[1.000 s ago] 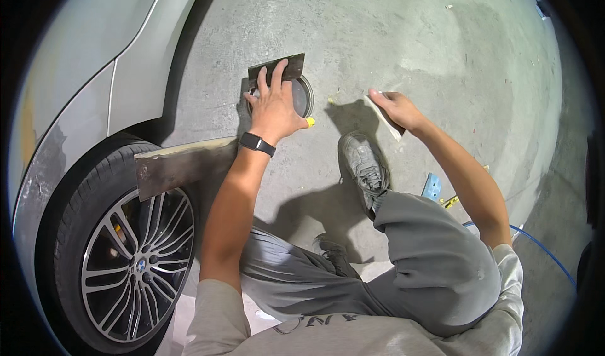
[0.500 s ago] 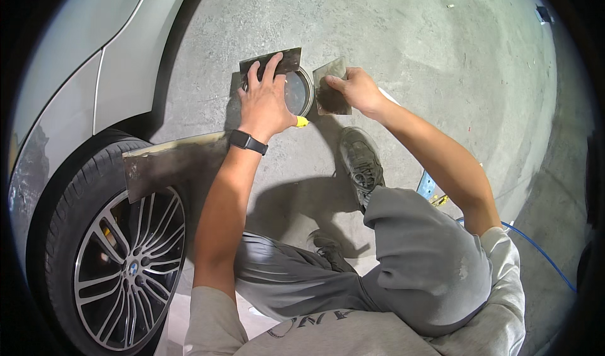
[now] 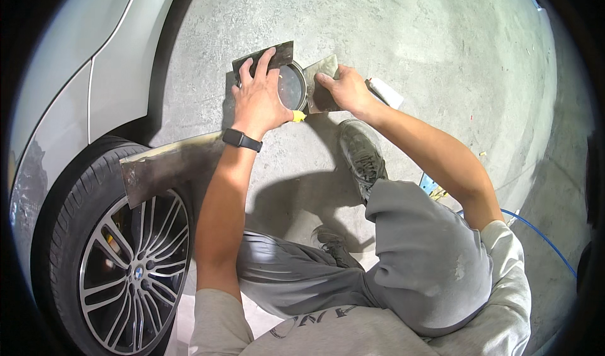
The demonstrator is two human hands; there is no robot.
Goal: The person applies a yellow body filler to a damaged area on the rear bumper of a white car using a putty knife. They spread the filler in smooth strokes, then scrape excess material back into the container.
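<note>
My left hand [image 3: 256,97] spreads across the near side of a round can [image 3: 292,86], its fingertips on a dark, flat putty spreader [image 3: 277,53]. A small yellow piece [image 3: 299,116] sits at the thumb tip; I cannot make out whether it is putty or a covering. Pinched in my right hand [image 3: 348,90], thumb on top, a grey metal putty spreader [image 3: 322,80] stained brown has its left edge at the can's rim. Behind my left wrist stretches a long dark board [image 3: 170,164] with a yellowish upper edge; what supports it is hidden.
A silver car body [image 3: 120,85] with a bare, sanded-looking patch and its wheel [image 3: 135,271] stand close on the left. Behind my right wrist a white tube-like thing [image 3: 386,93] lies on the concrete floor. A blue hose [image 3: 542,239] runs at the right.
The right spreader has come left, from a gap beside the can to its rim. More of the white thing shows behind my right wrist. My left hand keeps its place on the can.
</note>
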